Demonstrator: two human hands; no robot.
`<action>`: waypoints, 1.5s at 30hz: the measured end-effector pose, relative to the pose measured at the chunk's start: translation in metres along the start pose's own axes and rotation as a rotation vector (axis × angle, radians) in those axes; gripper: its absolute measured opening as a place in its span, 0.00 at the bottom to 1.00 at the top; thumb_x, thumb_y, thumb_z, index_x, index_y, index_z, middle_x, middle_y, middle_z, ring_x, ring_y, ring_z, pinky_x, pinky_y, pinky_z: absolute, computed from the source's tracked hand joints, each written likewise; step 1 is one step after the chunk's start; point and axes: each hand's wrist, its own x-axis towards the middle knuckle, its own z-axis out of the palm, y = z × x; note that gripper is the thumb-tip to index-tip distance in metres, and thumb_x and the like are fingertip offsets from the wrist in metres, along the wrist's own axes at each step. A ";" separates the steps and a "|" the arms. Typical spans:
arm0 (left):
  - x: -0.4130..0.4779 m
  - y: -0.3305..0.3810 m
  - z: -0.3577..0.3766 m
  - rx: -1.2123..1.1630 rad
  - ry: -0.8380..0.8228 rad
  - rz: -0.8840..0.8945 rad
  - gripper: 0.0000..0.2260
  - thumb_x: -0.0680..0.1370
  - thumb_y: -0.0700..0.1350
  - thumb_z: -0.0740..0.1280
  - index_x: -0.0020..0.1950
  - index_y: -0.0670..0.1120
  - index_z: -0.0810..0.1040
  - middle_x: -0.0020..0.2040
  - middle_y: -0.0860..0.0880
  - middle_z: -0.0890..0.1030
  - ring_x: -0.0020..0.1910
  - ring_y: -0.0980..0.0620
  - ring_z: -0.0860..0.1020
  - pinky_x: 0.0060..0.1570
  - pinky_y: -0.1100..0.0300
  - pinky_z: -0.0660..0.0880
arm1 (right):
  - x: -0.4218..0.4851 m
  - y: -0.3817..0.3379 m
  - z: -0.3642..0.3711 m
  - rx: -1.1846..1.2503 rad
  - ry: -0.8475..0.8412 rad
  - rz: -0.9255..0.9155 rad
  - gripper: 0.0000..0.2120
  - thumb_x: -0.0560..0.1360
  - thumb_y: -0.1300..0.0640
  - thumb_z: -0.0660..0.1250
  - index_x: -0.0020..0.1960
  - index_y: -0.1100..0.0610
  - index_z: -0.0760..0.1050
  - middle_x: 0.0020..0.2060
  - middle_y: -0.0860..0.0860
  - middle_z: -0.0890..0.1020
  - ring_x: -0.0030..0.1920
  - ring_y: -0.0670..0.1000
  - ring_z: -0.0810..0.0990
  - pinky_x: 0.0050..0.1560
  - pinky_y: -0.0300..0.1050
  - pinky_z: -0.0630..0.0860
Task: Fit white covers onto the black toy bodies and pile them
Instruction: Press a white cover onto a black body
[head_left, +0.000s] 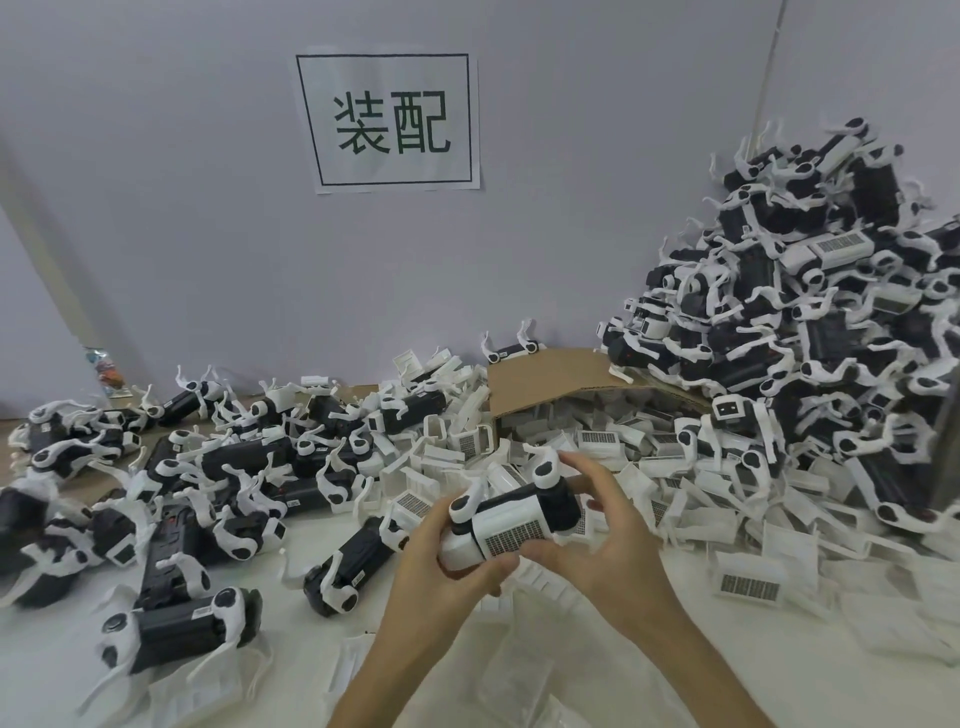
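You hold one black toy body (558, 506) in both hands, low in the middle of the view, with a white cover (511, 540) fitted round it and its grille panel facing you. Your left hand (436, 566) grips the toy's left end, thumb pressed along the cover's lower edge, fingers curled beneath. Your right hand (613, 545) curls round the right end, with its fingertips beside a white leg. Uncovered bodies (208, 467) lie scattered on the surface (311, 649) to your left. Loose covers (597, 441) spill from a cardboard box (545, 379) behind the toy. A tall pile of covered toys (831, 322) rises on the right against the wall, and a paper sign (387, 122) hangs above
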 end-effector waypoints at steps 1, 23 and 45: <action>0.000 0.001 -0.001 0.009 0.016 0.012 0.21 0.67 0.45 0.78 0.58 0.51 0.80 0.46 0.49 0.86 0.38 0.49 0.83 0.38 0.56 0.81 | -0.001 0.000 0.001 -0.008 -0.013 -0.004 0.38 0.59 0.42 0.80 0.66 0.35 0.68 0.54 0.37 0.78 0.59 0.28 0.70 0.52 0.18 0.63; 0.001 -0.005 -0.003 0.074 -0.012 -0.091 0.18 0.69 0.35 0.80 0.55 0.46 0.81 0.51 0.45 0.85 0.51 0.48 0.83 0.52 0.54 0.81 | 0.001 0.015 0.000 -0.049 -0.174 -0.019 0.43 0.59 0.40 0.80 0.67 0.25 0.61 0.52 0.31 0.79 0.57 0.34 0.76 0.53 0.23 0.70; 0.000 -0.005 -0.006 0.105 -0.049 -0.107 0.16 0.70 0.36 0.79 0.56 0.46 0.83 0.51 0.47 0.86 0.52 0.48 0.84 0.56 0.47 0.80 | -0.001 0.013 0.000 -0.123 -0.209 -0.051 0.31 0.64 0.57 0.83 0.62 0.42 0.75 0.50 0.42 0.80 0.52 0.37 0.79 0.49 0.25 0.71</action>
